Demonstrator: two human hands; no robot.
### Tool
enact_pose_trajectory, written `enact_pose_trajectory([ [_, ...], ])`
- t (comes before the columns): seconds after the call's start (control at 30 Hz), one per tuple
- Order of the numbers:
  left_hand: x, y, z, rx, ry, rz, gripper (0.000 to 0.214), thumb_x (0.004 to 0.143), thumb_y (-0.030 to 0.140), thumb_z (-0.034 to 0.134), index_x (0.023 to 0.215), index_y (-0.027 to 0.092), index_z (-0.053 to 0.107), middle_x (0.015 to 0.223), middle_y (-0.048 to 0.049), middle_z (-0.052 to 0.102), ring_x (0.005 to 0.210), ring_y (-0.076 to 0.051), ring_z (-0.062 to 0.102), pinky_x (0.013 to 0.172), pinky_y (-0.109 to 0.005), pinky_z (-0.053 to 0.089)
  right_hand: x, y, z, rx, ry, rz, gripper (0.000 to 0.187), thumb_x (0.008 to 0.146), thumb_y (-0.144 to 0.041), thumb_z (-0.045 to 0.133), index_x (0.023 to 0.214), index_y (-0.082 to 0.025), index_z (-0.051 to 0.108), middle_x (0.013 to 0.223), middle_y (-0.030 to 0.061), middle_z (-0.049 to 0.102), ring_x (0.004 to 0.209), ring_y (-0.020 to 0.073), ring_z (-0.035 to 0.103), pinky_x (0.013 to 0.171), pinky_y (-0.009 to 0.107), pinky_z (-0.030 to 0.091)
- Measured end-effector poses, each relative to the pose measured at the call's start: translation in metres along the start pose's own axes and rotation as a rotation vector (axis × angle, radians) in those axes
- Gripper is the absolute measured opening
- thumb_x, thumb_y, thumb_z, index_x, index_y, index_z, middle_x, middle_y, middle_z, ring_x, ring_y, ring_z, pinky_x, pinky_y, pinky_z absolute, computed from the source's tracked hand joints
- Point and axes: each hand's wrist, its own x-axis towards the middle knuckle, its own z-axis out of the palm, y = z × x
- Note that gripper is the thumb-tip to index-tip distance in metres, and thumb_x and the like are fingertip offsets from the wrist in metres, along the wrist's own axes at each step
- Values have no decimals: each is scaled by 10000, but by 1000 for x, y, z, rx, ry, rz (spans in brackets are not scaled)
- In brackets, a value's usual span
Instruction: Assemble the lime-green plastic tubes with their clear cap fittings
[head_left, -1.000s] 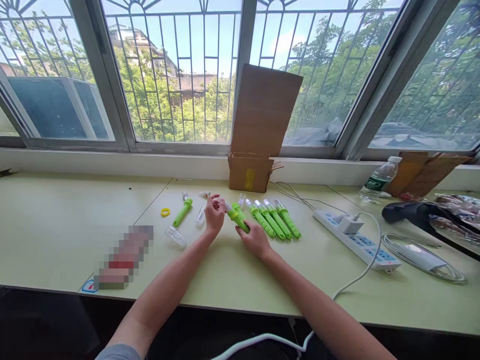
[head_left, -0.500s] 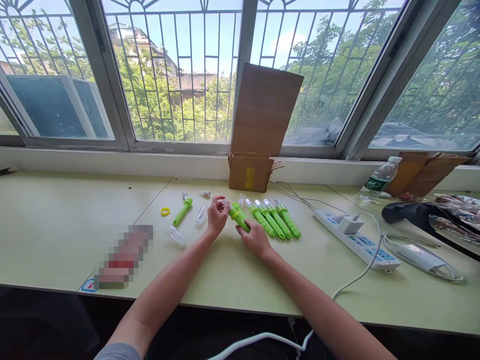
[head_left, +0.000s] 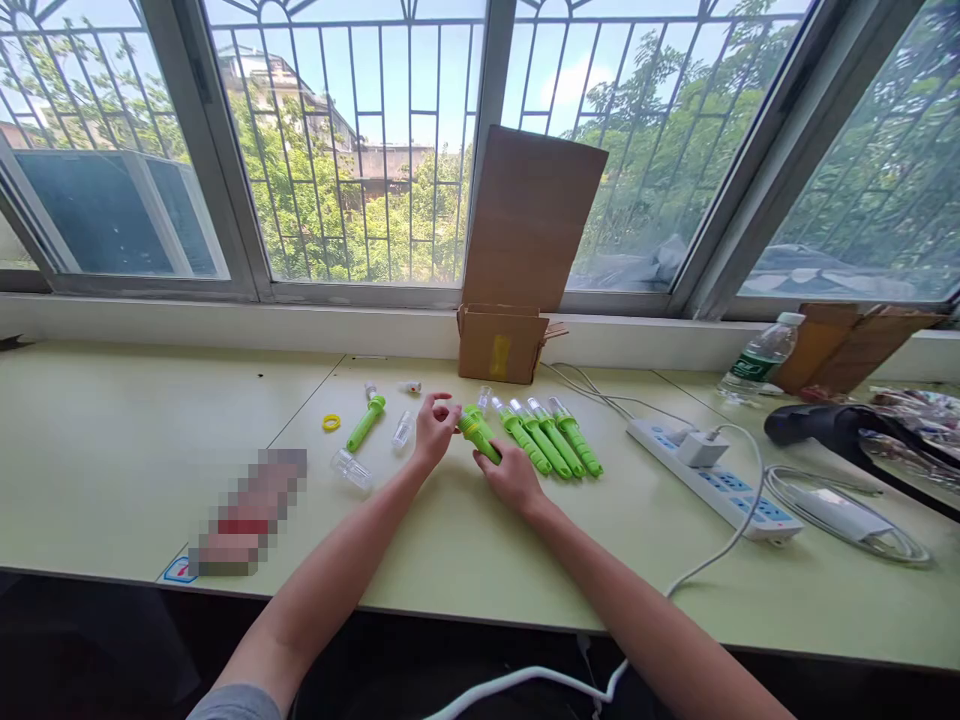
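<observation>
My right hand (head_left: 511,477) is wrapped round a green flashlight-shaped handle (head_left: 477,432), its wide ribbed end tilted up and to the left. At that end is my left hand (head_left: 435,432), with thumb and fingers curled in a pinch; what they hold, if anything, is too small to make out. Several green sticks with clear tips (head_left: 555,440) lie in a row just right of the hands. To the left lies another green stick (head_left: 365,423) with a clear tip. Near it are a clear plastic tube (head_left: 403,430), a larger clear plastic piece (head_left: 351,470) and a yellow ring (head_left: 331,423).
An open cardboard box (head_left: 495,345) stands against the sill behind the hands. A small white piece (head_left: 409,387) and a clear cap (head_left: 484,397) lie before it. On the right are a power strip (head_left: 712,480), coiled cable (head_left: 847,515), a water bottle (head_left: 761,355) and a black strap-like object (head_left: 832,425).
My left fingers have shifted slightly at the ribbed end of the green handle. My right hand and the pieces on the table stay where they were.
</observation>
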Motion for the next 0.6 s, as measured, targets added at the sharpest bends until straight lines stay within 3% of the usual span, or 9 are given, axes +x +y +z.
enact_pose_trajectory([
  [0.17,2,0,-2,-46,-18,-62,415,707,403,710,1001,180,521,645,15,603,613,-141,609,554,-296,561,0,2,1,-5,-5,18,217,831,-355,545,859,-186,678,784,77,686,720,223,627,643,299,404],
  [0.33,2,0,-1,-89,-27,-77,454,678,402,742,1002,176,519,648,14,616,597,-136,613,575,-307,566,0,3,1,11,66,64,364,782,-376,600,1083,-171,617,805,68,675,745,236,633,650,309,427],
  [0.6,3,0,-2,-103,-40,-83,479,668,414,754,1009,170,521,657,12,624,609,-133,619,602,-317,573,-2,1,-2,53,107,23,246,772,-394,584,906,-188,600,788,53,662,711,221,614,646,315,431],
])
